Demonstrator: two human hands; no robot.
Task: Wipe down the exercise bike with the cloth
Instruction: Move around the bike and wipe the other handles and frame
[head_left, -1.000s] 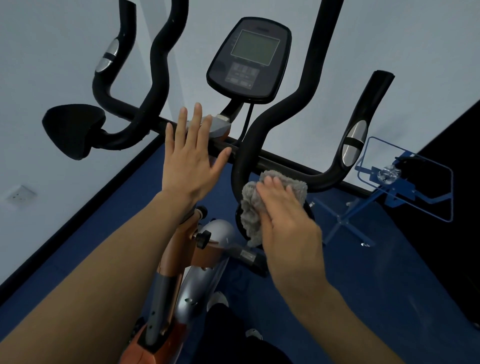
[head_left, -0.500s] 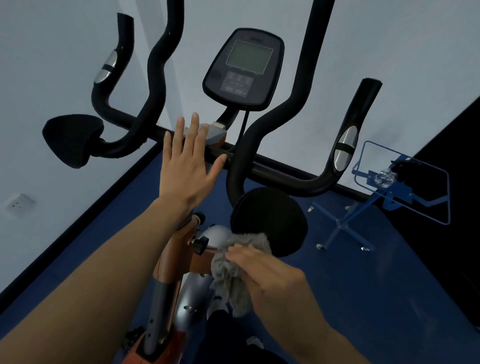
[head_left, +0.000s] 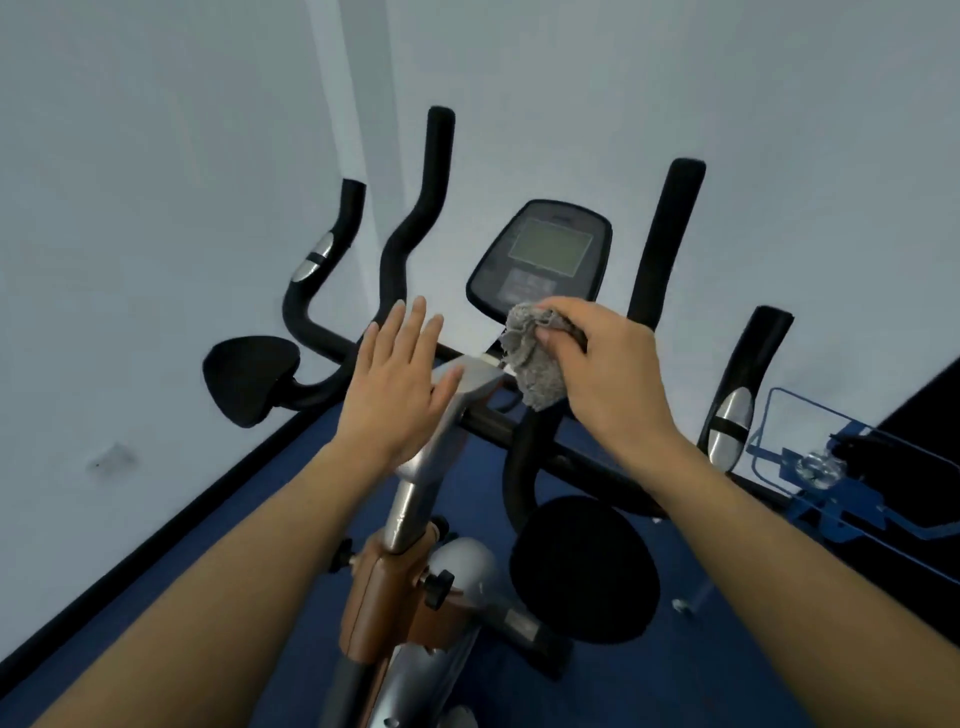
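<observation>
One open left hand (head_left: 400, 389) lay by the silver stem (head_left: 415, 499) while the right hand (head_left: 608, 374), pinching the grey cloth (head_left: 530, 358), would best sweep the console (head_left: 545, 249) firmly.

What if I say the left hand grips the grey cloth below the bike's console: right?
No: in the head view the right hand grips the grey cloth below the console; the left hand is flat and open.

Stretches both bare forearms forward, holds the left hand (head_left: 400, 387) flat and outstretched, grips the bunched cloth (head_left: 530, 364) in the curled right hand (head_left: 610, 376).
</observation>
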